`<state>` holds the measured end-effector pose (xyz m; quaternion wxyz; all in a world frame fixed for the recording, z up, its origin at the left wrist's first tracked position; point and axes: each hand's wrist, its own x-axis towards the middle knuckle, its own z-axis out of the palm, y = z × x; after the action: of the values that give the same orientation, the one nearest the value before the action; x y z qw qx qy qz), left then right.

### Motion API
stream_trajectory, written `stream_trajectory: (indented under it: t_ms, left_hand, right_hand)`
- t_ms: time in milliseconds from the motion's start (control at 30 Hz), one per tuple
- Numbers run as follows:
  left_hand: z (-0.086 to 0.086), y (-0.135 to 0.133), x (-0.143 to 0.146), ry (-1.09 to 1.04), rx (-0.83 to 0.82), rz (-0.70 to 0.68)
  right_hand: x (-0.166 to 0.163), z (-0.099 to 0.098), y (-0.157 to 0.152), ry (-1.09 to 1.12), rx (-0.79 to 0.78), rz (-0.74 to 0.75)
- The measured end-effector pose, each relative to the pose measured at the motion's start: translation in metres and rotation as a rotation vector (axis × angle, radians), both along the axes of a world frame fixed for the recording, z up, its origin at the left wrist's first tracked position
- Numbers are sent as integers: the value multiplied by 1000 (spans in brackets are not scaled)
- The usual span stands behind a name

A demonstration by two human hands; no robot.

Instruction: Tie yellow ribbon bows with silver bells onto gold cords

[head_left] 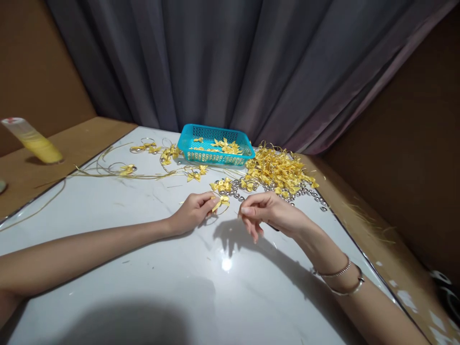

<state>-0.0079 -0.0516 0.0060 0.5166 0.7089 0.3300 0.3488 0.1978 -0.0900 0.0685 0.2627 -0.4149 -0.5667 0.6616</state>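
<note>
My left hand pinches a yellow ribbon bow between thumb and forefinger, just above the white tabletop. A thin cord loop curves round below the bow. To the right, my right hand hangs over the table, apart from the bow. Its thumb and forefinger are pressed together, with the other fingers loosely curled; anything between the tips is too small to make out. Behind the hands lie small silvery beads and a few bows. A big heap of yellow bows sits at the back right.
A turquoise basket with some bows in it stands at the back. Gold cords and looped bows spread over the left side. Beyond the table's left edge leans a clear tube with yellow contents. A grey curtain hangs behind.
</note>
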Motion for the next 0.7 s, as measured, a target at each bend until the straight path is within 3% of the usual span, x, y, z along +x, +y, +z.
stream_trajectory:
  t_ms: [267,433,567,700]
  left_hand:
    - [3,-3,0,-7,-149,-109]
    - [0,0,1,-60,-248,-110]
    - [-1,2,0,-77,-287,-128]
    - [0,-1,-1,-56,-236,-171]
  right_hand:
    - [-5,-6,2,186,5,-263]
    - [-2,-8,7,282,17,-314]
    - [-2,-8,6,82,74,-326]
    - [-9,-5,-1,-224,235,-369]
